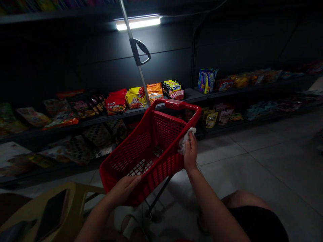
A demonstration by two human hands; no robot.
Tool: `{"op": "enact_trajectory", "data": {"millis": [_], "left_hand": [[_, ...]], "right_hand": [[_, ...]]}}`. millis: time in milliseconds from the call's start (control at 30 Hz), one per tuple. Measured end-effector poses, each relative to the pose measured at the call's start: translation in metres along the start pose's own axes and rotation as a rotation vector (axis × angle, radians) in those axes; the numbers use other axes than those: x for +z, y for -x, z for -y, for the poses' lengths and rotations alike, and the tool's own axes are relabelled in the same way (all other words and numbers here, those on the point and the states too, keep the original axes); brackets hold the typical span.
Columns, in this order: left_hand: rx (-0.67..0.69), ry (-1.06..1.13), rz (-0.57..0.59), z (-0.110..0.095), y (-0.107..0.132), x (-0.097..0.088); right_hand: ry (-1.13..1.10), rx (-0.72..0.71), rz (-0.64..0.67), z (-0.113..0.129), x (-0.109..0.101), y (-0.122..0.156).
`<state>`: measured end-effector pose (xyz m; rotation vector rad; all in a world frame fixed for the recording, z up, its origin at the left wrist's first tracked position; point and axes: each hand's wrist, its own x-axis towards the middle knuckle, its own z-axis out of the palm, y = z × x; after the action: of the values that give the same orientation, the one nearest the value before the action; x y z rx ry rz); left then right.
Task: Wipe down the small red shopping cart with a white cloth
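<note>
left hand [123, 190] on red plastic lattice basket [140, 151], right hand [190, 151] pinching white tissue [186, 140].

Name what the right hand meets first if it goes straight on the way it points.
The side of the red basket comes first. The right hand holds a white cloth right at it, seemingly touching, though depth is hard to judge from this view.

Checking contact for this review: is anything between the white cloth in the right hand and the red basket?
Nothing visible is: the white cloth in the right hand lies directly on the rim of the red plastic cart basket.
</note>
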<state>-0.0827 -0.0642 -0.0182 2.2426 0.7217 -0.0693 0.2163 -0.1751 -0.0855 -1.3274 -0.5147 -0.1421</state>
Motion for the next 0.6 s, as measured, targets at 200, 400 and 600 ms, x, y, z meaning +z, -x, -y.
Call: {"op": "enact_trajectory", "data": {"millis": [200,400,600], "left_hand": [[0.012,0.009,-0.011,-0.004,-0.003,0.0],[0.032,-0.055,-0.026,-0.002,-0.006,-0.001],[0.082,-0.081,-0.033,-0.01,-0.003,-0.003]], "right_hand": [[0.156,-0.072,0.057,-0.053,-0.012,0.032],[0.017,0.139,-0.043,-0.06,-0.013,0.028],[0.123,-0.199,0.046,-0.009,0.003,-0.022]]}}
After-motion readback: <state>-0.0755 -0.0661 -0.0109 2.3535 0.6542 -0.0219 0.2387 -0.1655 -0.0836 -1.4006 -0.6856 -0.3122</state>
